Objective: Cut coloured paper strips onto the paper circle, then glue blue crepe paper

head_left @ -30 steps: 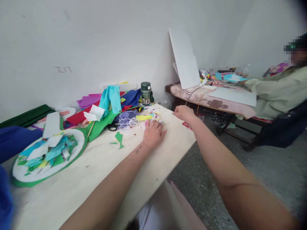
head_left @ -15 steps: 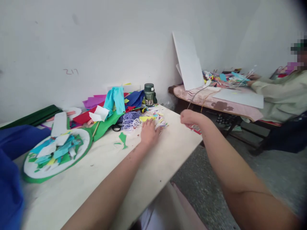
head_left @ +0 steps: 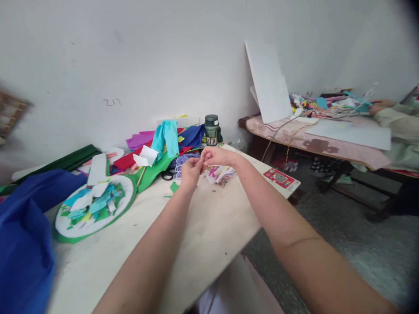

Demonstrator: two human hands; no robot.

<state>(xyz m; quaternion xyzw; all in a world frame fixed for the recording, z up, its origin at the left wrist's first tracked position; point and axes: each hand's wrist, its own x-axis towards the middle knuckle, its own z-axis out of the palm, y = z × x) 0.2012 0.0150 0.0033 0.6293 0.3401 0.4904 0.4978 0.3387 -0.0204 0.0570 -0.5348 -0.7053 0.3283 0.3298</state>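
Both my hands meet above the pale wooden table (head_left: 203, 231). My left hand (head_left: 190, 171) is raised, its fingers curled in a pinch. My right hand (head_left: 216, 156) is closed too, its fingertips touching those of the left. Between them they pinch something small that I cannot make out. Just beyond and below lies a heap of small coloured paper scraps (head_left: 220, 174). A coil of purple and white string (head_left: 182, 160) and black scissors (head_left: 167, 175) lie to the left of my hands.
A white round board with a green rim (head_left: 94, 208) holds paper strips. Coloured paper sheets (head_left: 157, 144), a dark green jar (head_left: 211, 129) and blue cloth (head_left: 22, 235) lie around. A red card (head_left: 280, 178) sits at the table's corner. Another person's sleeve (head_left: 397, 124) rests on a neighbouring table (head_left: 314, 146).
My left hand lifted off the scrap heap and my right hand came in from the table's edge; their fingertips now meet. The view has swung left.
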